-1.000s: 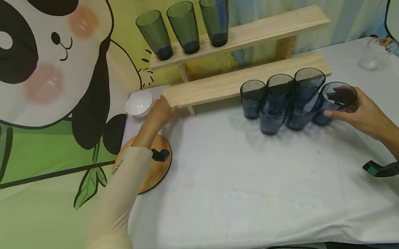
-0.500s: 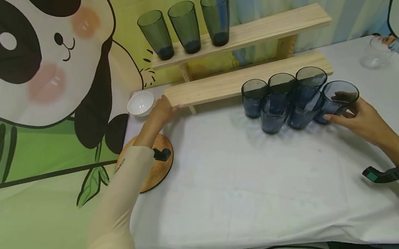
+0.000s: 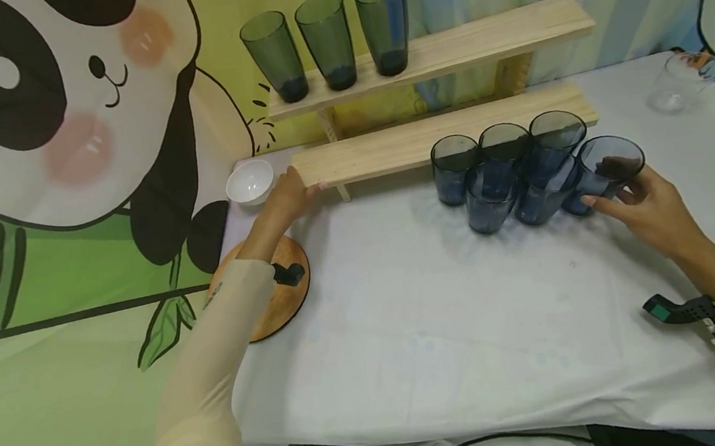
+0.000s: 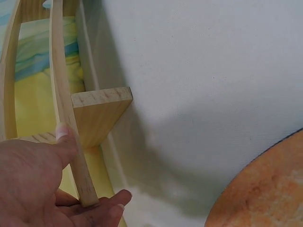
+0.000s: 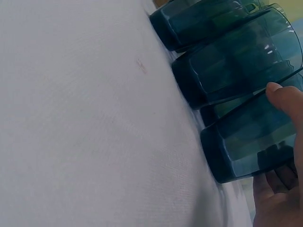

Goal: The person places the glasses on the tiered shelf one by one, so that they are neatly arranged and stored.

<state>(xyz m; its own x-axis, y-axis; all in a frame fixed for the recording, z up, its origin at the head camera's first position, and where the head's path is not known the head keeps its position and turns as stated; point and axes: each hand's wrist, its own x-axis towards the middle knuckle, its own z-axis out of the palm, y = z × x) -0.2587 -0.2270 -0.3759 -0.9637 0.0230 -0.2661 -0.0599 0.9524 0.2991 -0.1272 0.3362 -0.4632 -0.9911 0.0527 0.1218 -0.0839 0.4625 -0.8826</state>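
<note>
My left hand [image 3: 286, 200] grips the left end of the lower board of a two-tier wooden shelf [image 3: 376, 154]. In the left wrist view, the thumb lies on one face of the board [image 4: 66, 94] and fingers curl under its end. My right hand [image 3: 657, 213] holds a blue drinking glass [image 3: 595, 180] by its side, thumb in front and fingers behind. This glass stands at the right end of a tight cluster of several blue glasses [image 3: 489, 202], in front of the shelf. Its base is close to the cloth in the right wrist view.
On the upper board [image 3: 476, 40] stand three green glasses [image 3: 326, 44] at the left. A white bowl [image 3: 250, 182] and a round wooden board [image 3: 283, 296] lie at the table's left. A clear glass vessel [image 3: 677, 87] stands far right. White cloth [image 3: 441, 338] covers the table.
The head view has tilted slightly, so the shelf and glasses sit a little higher in it. Both hands keep their holds on the board and the blue glass.
</note>
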